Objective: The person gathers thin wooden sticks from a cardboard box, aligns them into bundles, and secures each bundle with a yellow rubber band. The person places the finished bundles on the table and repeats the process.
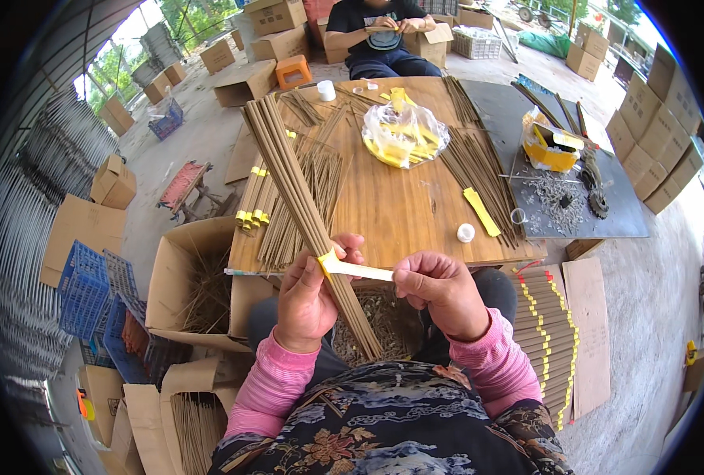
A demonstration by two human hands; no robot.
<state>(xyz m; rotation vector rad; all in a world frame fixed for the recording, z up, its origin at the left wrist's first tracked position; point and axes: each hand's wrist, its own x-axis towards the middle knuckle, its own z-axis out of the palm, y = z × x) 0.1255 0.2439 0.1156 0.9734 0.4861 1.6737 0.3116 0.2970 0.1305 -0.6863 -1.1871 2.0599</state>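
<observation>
My left hand is closed round a bundle of long brown incense sticks, which slants up and left over the table edge. A yellow paper band is partly wrapped round the bundle at my left fingers and thumb. Its loose end, showing the pale side, runs to the right. There my right hand pinches the tip of the strip between thumb and fingers, holding it taut. Loose incense sticks lie on the table beyond my left hand, beside finished bundles with yellow bands.
On the wooden table are a plastic bag of yellow strips, a flat yellow strip and a small white jar. A cardboard box stands left. Banded bundles lie low right. Another person sits across the table.
</observation>
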